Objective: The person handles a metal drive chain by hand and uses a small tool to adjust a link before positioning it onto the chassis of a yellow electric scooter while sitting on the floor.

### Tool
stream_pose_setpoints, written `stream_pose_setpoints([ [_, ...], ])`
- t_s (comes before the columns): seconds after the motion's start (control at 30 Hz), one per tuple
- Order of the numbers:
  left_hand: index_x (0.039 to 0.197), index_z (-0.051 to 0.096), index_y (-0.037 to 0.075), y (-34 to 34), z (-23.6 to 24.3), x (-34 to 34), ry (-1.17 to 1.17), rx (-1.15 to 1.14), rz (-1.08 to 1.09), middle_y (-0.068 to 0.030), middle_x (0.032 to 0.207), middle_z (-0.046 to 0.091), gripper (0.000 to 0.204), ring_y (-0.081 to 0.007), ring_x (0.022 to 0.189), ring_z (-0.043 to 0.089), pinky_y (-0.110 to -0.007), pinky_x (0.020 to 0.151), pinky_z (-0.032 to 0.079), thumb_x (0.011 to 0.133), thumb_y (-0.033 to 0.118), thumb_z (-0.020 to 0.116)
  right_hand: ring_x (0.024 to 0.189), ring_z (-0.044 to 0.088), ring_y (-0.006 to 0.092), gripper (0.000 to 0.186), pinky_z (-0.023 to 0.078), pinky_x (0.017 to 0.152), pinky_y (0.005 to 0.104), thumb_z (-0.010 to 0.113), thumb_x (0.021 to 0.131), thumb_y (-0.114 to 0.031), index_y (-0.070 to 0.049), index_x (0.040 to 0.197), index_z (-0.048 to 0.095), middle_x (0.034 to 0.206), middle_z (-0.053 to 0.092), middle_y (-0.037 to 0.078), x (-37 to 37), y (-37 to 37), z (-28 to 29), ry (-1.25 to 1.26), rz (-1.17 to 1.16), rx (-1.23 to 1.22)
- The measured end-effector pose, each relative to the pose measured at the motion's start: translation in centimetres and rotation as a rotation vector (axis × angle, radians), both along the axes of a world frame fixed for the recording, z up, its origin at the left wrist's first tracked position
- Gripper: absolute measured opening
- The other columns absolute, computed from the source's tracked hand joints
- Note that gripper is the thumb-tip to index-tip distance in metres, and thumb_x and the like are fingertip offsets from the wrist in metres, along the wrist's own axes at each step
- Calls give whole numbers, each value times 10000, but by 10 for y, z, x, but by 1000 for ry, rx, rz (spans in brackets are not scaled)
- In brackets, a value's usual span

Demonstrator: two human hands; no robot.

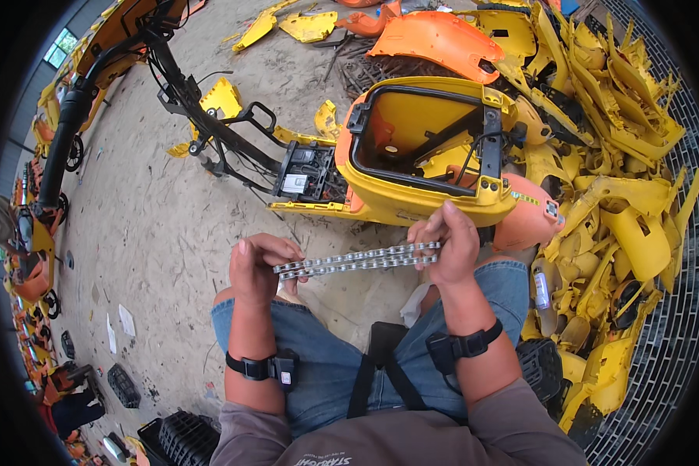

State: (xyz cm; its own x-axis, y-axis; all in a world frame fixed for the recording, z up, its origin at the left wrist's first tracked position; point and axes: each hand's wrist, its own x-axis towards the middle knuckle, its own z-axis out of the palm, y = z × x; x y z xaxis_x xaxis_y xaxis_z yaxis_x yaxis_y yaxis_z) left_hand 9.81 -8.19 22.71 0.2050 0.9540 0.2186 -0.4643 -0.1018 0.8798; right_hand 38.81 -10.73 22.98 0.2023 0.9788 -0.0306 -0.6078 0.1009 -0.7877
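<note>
A silver metal chain point(357, 260), doubled into two strands, stretches level between my two hands above my lap. My left hand point(264, 266) grips its left end with curled fingers; my right hand point(447, 247) pinches the right end. Just beyond them lies a partly stripped scooter with a yellow-and-orange body point(384, 208), an open black-rimmed compartment, an exposed deck point(303, 177) holding electrical parts, and a long black front frame point(171, 85) rising to the upper left.
Yellow plastic panels point(629, 248) are heaped along the brick wall point(679, 326) at right. An orange panel point(435, 43) lies behind the scooter on the sandy floor point(132, 256). More scooters point(35, 276) line the left, near someone in dark clothing point(74, 408). Black crates point(179, 435) sit at lower left.
</note>
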Motion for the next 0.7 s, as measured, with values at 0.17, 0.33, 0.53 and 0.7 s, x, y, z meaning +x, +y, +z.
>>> stream_pose_setpoints([
  [0.17,769,598,-76,4,-2,-1,13,28,-25,-242,573,595,682,-303,436,585,-417,668,542,1045,484,323,327,461,210,413,500,585,348,408,1042,-321,-83,726,529,417,450,84,0,0,9,-99,7,-125],
  [0.33,889,597,-62,4,-7,1,65,-203,29,-207,577,590,611,-271,451,573,-405,669,540,1054,459,324,333,471,213,373,510,540,361,477,1026,-334,-57,791,560,480,518,110,1,3,3,-78,32,-282],
  [0.53,1161,555,-11,26,-21,1,5,-733,105,-112,785,632,480,-221,689,619,-383,734,521,1050,419,372,772,574,184,257,492,710,364,551,997,-300,-50,1047,585,883,594,54,2,11,-24,169,181,-550],
  [0.7,1225,561,28,28,-17,-1,-18,-826,38,-54,836,623,435,-213,808,638,-340,799,499,1020,392,440,820,594,193,262,495,784,351,573,977,-287,-48,1084,592,895,606,59,2,12,-32,173,277,-574],
])
